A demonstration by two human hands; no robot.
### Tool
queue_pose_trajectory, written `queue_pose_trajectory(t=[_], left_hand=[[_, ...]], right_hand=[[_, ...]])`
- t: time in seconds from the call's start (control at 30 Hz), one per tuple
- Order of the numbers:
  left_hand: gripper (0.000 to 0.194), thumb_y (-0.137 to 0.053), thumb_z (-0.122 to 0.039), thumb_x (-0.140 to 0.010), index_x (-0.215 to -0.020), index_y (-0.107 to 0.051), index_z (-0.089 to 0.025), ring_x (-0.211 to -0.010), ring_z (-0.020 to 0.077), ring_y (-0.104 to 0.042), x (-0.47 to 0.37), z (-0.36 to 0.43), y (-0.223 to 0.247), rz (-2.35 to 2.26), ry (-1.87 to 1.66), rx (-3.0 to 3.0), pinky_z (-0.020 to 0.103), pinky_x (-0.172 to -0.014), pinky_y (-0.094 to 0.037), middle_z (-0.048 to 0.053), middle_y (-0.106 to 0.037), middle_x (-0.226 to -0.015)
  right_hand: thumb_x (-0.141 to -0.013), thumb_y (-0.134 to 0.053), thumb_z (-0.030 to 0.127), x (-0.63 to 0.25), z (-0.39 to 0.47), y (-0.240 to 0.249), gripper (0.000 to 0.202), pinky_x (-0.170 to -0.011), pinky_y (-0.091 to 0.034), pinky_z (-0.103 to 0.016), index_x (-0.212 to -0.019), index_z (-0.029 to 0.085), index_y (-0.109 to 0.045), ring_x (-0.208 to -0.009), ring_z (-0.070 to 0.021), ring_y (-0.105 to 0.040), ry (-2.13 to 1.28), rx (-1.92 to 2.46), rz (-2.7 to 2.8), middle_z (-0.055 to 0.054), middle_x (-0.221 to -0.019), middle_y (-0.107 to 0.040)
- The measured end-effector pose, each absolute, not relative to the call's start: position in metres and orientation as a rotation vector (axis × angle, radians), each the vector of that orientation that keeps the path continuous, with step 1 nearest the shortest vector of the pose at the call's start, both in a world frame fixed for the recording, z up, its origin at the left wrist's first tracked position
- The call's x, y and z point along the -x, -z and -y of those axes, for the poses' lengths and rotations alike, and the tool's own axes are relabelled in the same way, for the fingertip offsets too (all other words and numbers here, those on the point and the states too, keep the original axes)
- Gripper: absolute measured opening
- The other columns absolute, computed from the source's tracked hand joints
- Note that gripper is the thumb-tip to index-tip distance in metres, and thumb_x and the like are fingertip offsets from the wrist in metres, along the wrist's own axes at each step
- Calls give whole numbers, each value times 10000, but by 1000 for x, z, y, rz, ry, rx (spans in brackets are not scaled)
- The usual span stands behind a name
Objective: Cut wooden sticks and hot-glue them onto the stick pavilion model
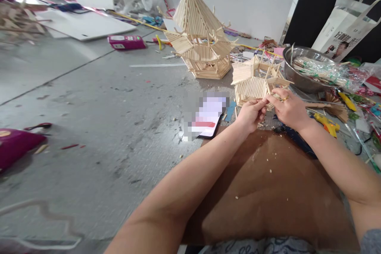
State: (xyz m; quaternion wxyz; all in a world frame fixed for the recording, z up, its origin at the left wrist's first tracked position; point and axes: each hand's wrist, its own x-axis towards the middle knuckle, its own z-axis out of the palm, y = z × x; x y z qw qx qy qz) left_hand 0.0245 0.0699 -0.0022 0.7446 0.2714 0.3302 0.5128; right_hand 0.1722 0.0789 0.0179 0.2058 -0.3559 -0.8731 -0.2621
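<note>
Both hands meet at the near right side of a small model (251, 87) built of pale wooden sticks. My left hand (253, 114) has its fingers pinched together, and what lies between them is too small to make out. My right hand (287, 107), with a ring on one finger, is closed with its fingertips against those of the left; its grip is also unclear. Behind and to the left stands a taller stick tower (202, 43) with a pointed roof. A lit phone (210, 117) lies left of my left hand.
At the right are a metal bowl (303, 77) with bagged sticks, a yellow glue gun (327, 124) and a white bag (342, 27). A purple power strip (126, 42) lies at the back left. Brown material (268, 198) spreads below my forearms.
</note>
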Motion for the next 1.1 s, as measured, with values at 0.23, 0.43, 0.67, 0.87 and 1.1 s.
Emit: queue_pose_trajectory(t=[0.23,0.43,0.67,0.87,1.1], left_hand=[[166,-553,-165,-792,-636,-506,-135,-315,14,-351,-23,-68,0,-691,-1105,-560,122,-331,-226,-59,-450,-409],[149,-596,-172,-759,-643,-511,-135,-337,10,-368,-25,-68,5,-686,-1138,-566,113,-347,-245,-61,-455,-423],[165,-624,-221,-740,-659,-505,-142,-316,15,-355,-29,-69,10,-684,-1179,-617,137,-329,-208,-62,-466,-428],[174,-632,-241,-733,-676,-499,-144,-297,20,-349,-30,-68,11,-694,-1210,-645,148,-320,-193,-59,-488,-433],[185,-650,-251,-716,-662,-515,-136,-302,18,-358,-31,-69,12,-777,-1242,-727,155,-327,-204,-49,-512,-433]], right_hand=[[-872,-336,185,-169,-81,-22,326,-785,-429,-340,-1100,224,-565,-963,-210,-506,696,1031,2496,-86,-1123,-553],[-865,-346,180,-170,-79,-21,336,-763,-445,-332,-1114,219,-567,-945,-210,-518,638,1025,2461,-93,-1099,-567],[-861,-357,184,-172,-81,-19,331,-762,-446,-320,-1118,205,-564,-957,-209,-520,610,1023,2447,-97,-1093,-575],[-855,-369,186,-171,-83,-21,319,-770,-449,-320,-1101,195,-571,-961,-207,-521,562,1047,2455,-97,-1104,-573],[-857,-369,198,-170,-84,-23,302,-764,-456,-322,-1073,203,-581,-965,-210,-522,572,1035,2475,-99,-1092,-575]])
